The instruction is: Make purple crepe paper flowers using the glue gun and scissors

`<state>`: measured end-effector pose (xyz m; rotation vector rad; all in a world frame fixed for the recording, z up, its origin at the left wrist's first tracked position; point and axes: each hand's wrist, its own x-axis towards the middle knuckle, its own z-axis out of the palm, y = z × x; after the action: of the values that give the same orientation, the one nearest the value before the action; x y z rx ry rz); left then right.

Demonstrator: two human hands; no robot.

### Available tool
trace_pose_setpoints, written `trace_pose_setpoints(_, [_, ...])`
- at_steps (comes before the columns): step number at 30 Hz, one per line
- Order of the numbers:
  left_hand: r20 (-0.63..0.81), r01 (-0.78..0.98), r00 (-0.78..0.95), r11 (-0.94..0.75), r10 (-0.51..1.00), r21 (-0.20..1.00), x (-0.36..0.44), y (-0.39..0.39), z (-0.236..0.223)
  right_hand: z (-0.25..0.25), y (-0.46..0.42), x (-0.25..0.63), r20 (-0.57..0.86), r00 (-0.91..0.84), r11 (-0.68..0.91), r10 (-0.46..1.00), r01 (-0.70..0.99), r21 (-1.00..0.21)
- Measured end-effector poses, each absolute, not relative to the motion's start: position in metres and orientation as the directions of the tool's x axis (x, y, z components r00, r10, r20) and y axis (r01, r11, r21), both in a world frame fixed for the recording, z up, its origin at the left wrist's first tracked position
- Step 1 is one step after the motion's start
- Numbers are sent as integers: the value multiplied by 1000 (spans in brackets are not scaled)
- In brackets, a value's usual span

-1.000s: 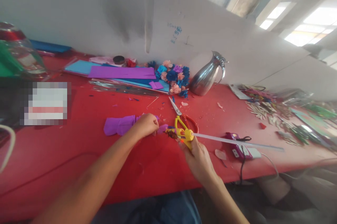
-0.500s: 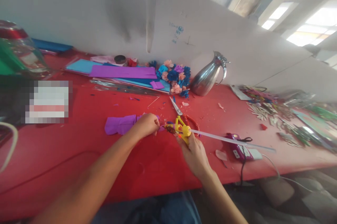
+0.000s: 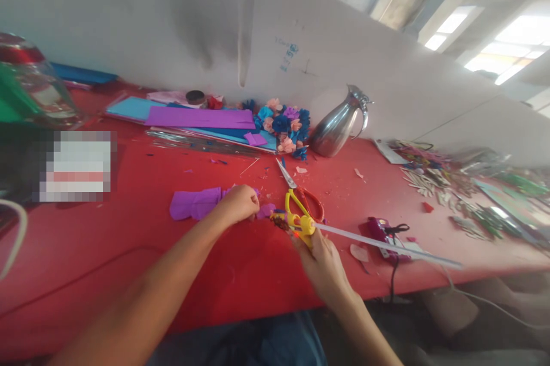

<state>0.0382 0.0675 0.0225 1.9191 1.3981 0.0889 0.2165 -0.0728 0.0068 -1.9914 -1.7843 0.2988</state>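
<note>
My right hand [image 3: 324, 260] is wrapped around a yellow hot glue gun [image 3: 306, 224], with a long clear glue stick [image 3: 387, 244] jutting out of its back end. My left hand [image 3: 240, 204] is closed in a pinch on a small purple crepe paper piece [image 3: 266, 211], which shows between its fingertips and the gun's dark, crusted nozzle. Under and behind the left hand lies a larger strip of purple crepe paper [image 3: 195, 204]. Scissors with red and yellow handles [image 3: 296, 188] rest just beyond the glue gun.
Folded purple crepe paper [image 3: 200, 117] and several paper flowers [image 3: 283, 125] lie along the wall. A steel jug [image 3: 337, 125] stands beside them. To the right are a purple power box [image 3: 380, 237] with cables and bundled sticks [image 3: 423, 183]. A clear jar [image 3: 43, 85] is at far left.
The glue gun in my right hand has drawn back slightly to the right and down, away from my left hand. More of the small purple piece shows. My left hand has barely moved.
</note>
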Motion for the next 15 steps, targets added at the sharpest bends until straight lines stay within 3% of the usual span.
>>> trace_pose_setpoints(6, [-347, 774, 384, -93, 856, 626, 37, 68, 19, 17, -74, 228, 71, 197, -99, 978, 733, -673])
trace_pose_setpoints(11, [-339, 760, 381, -83, 860, 645, 36, 67, 19, 35, -29, 270, -94, 302, -207, 948, 368, -906])
trace_pose_setpoints(13, [-325, 749, 386, -88, 863, 657, 36, 67, 19, 36, 2, 289, -171, 353, -265, 920, 239, -934])
trace_pose_setpoints(15, [-292, 708, 404, -95, 867, 699, 34, 69, 16, 33, 32, 305, -191, 383, -301, 904, 252, -920])
